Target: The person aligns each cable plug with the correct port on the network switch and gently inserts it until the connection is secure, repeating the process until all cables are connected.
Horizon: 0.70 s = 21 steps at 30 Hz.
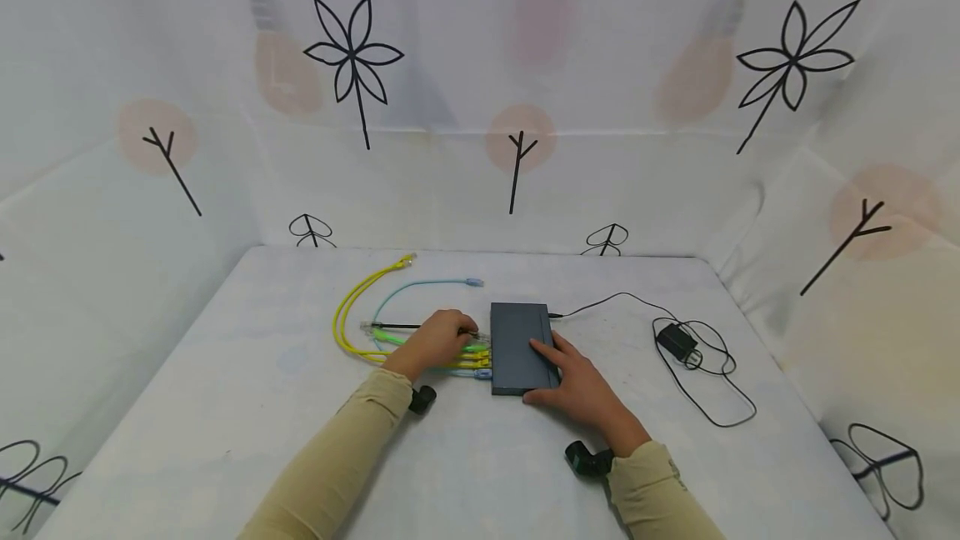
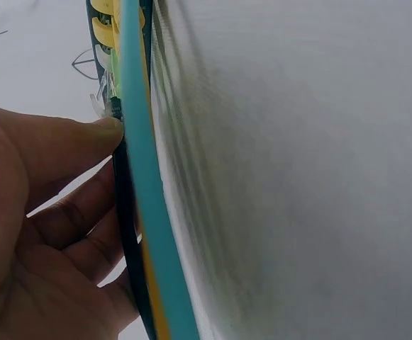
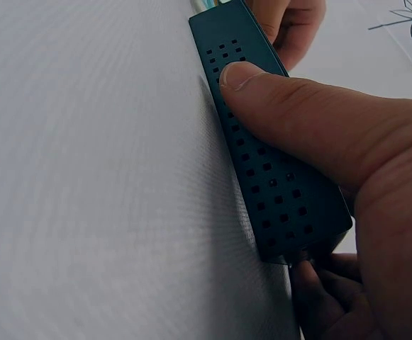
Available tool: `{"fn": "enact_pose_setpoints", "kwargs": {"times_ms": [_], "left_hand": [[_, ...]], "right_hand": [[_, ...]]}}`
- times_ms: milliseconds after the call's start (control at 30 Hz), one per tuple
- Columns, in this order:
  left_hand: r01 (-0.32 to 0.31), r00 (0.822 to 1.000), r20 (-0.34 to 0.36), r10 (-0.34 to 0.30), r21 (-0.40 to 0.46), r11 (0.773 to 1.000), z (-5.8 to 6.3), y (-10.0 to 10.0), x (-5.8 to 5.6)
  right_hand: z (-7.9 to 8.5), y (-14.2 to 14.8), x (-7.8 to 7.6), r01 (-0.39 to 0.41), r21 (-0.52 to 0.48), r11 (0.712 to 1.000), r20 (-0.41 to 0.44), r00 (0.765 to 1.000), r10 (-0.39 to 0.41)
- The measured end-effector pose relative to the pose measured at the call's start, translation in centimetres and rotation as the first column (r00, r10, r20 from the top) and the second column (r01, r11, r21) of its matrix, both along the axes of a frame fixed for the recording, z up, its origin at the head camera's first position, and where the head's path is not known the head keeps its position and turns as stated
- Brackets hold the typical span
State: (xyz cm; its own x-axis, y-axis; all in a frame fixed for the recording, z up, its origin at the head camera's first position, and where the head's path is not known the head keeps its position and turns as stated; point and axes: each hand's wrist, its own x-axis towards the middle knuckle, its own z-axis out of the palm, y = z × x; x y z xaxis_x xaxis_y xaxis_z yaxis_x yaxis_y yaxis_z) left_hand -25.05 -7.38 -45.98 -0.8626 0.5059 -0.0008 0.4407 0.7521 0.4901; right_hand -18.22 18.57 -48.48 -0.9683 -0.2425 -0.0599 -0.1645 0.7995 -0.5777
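A dark grey network switch (image 1: 517,348) lies flat on the table, cables entering its left side. My right hand (image 1: 583,386) grips it from the right; in the right wrist view the thumb (image 3: 245,78) lies on its perforated side wall. My left hand (image 1: 431,346) pinches a black network cable (image 2: 125,202) near its clear plug, close to the port side. Whether that plug sits in a port cannot be told. Yellow cables (image 1: 343,315), a bright green cable (image 1: 388,338) and a light blue cable (image 2: 149,163) run beside the left hand, their plugs at the switch.
Loose yellow ends (image 1: 407,259) and a light blue plug (image 1: 475,282) lie behind the left hand. A thin power cord (image 1: 618,293) leads from the switch to a black adapter (image 1: 677,342) on the right. Printed white cloth walls (image 1: 450,190) enclose the table.
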Motion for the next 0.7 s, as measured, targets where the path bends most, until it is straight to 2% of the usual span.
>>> {"fn": "enact_pose_setpoints", "kwargs": {"times_ms": [700], "left_hand": [[-0.013, 0.999, 0.032, 0.012, 0.039, 0.999, -0.11, 0.33, 0.4]], "right_hand": [[-0.01, 0.01, -0.09, 0.007, 0.008, 1.0, 0.004, 1.0, -0.007]]}}
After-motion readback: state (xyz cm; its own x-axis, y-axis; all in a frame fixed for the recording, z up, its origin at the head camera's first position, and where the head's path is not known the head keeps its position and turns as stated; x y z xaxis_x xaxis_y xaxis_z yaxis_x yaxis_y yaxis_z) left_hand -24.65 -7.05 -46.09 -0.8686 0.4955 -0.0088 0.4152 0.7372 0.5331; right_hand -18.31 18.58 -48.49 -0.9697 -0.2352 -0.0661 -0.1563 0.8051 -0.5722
